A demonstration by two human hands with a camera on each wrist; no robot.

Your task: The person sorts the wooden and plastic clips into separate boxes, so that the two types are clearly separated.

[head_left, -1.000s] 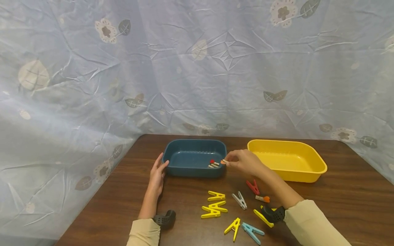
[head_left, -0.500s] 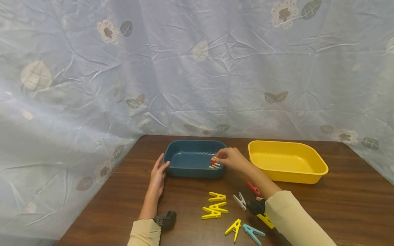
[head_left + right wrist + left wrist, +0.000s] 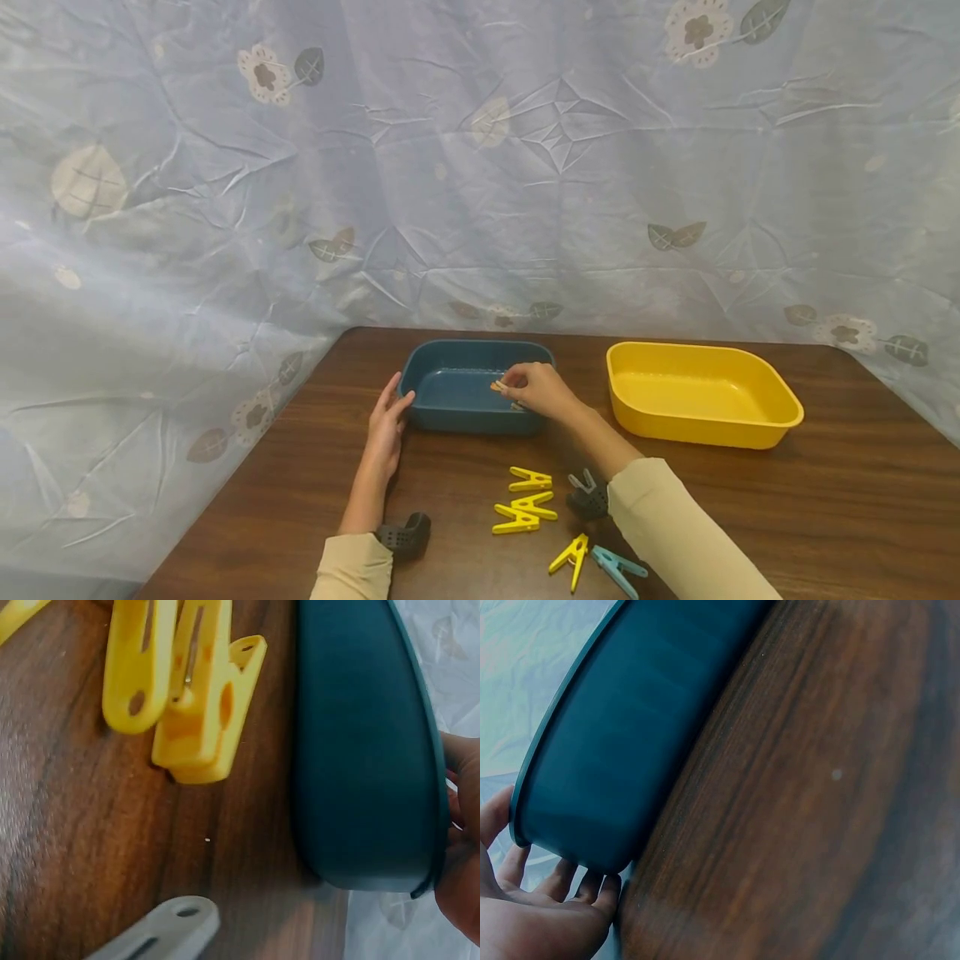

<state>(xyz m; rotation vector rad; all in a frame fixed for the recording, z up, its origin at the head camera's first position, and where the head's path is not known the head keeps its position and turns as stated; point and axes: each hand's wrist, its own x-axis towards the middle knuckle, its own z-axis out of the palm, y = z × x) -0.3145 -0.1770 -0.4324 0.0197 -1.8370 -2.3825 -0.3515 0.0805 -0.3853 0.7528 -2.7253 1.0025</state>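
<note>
My left hand (image 3: 385, 429) touches the left end of the blue tub (image 3: 480, 421), its thumb at the rim and its fingers spread along the outer end wall in the left wrist view. My right hand (image 3: 542, 390) reaches over the tub's near right rim and pinches a small wooden clothespin with an orange end (image 3: 497, 386) above the tub floor. Below that hand, a few other small wooden clothespins (image 3: 517, 407) lie in the tub, mostly hidden. In the right wrist view the right hand (image 3: 463, 832) bends over the rim and hides what it holds.
Several yellow clothespins (image 3: 515, 520) lie on the brown table (image 3: 450, 542), near a light blue clothespin (image 3: 617, 570) and a grey clothespin (image 3: 582, 480) partly behind the right wrist strap. A yellow tub (image 3: 705, 429) stands at the right. A patterned curtain (image 3: 480, 208) hangs behind.
My right hand has moved left, from outside the blue tub's right end to over its inside, carrying the small orange-ended clothespin. The right forearm now covers the red clothespin. My left hand stays put.
</note>
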